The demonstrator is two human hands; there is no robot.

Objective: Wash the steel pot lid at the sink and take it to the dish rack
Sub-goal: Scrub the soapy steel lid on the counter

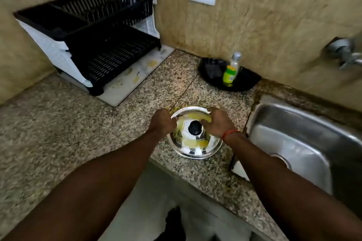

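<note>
A round steel pot lid (pixel 195 147) with a black knob lies on the speckled granite counter, smeared with yellow residue. My left hand (pixel 162 122) grips its left rim. My right hand (pixel 216 123), with a red thread at the wrist, grips its upper right rim. The steel sink (pixel 305 139) lies to the right of the lid. The black two-tier dish rack (pixel 94 35) stands at the back left on a white mat.
A wall tap (pixel 344 53) sticks out at the right above the sink. A black tray (pixel 244 82) holds a green soap bottle (pixel 229 75) and a clear bottle by the wall. The counter's front edge (pixel 195 180) runs diagonally below the lid.
</note>
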